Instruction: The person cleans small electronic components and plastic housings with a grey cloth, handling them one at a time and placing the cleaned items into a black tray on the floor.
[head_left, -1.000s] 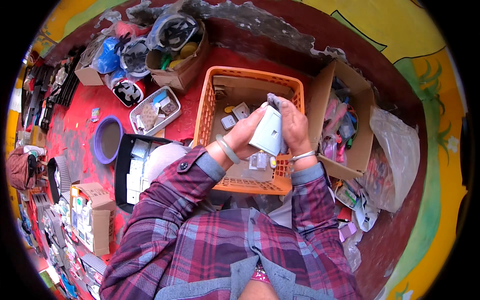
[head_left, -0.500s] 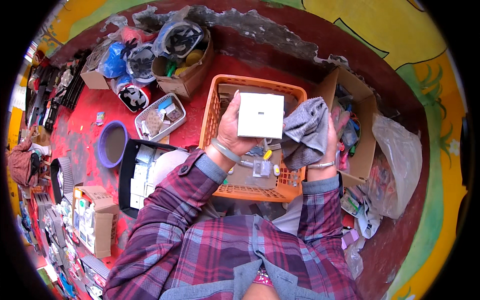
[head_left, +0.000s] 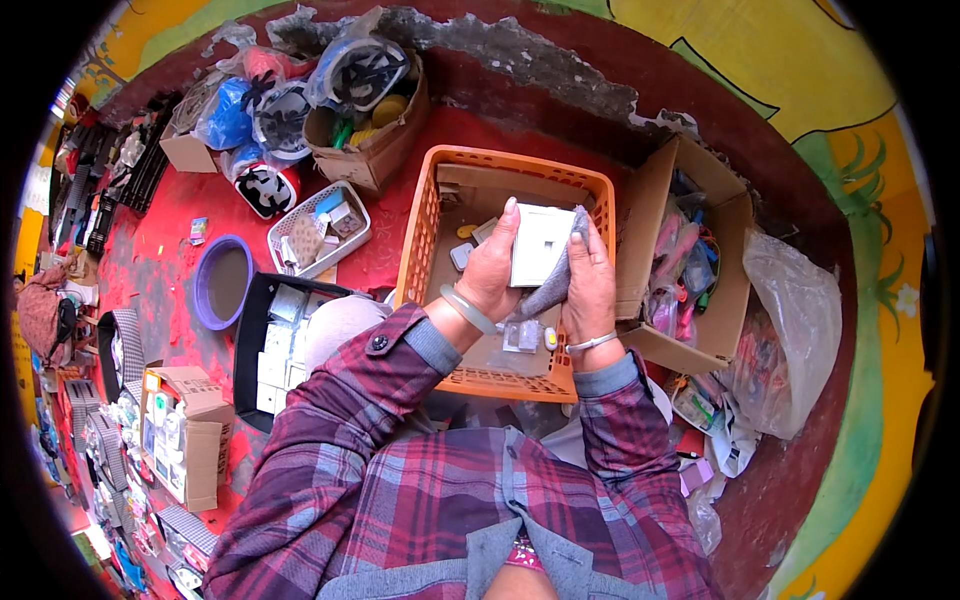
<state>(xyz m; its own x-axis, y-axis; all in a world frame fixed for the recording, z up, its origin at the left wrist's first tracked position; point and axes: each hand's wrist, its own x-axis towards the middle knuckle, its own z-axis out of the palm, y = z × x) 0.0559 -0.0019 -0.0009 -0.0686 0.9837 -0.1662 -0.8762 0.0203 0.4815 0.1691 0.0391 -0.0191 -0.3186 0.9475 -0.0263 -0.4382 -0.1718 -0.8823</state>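
White plate [head_left: 541,247]: between left hand [head_left: 488,272] and right hand [head_left: 593,290], above the orange basket [head_left: 510,387]; looks light, stiff, smooth enough to slip, perhaps brittle.
Best hold: by opposite side edges, clear of the central slot [head_left: 549,243].
Grey cloth [head_left: 546,293]: likely soft, limp.
Left hand: nearly closed, pinching the plate's left edge, thumb upright.
Right hand: folded around the cloth, pressing it against the plate's right edge.
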